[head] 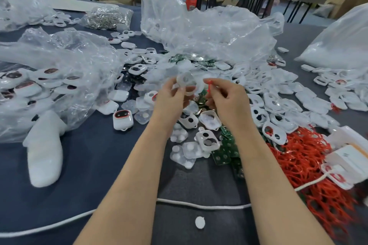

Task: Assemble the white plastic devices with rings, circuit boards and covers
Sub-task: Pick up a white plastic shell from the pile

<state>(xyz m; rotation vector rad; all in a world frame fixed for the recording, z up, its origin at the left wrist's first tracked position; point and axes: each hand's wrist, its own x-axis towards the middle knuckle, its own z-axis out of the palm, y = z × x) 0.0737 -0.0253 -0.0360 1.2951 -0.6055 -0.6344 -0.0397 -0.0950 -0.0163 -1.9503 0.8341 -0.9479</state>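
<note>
No text can be read; a mark on the box, well right of the right hand, is blurred.

White shell, red ring, green boards — dark blue-grey table.

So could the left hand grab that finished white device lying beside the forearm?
Probably yes: the finished device lies uncovered on the table, close to the left hand. But that hand is holding a white cover, so it would have to set that down first.
</note>
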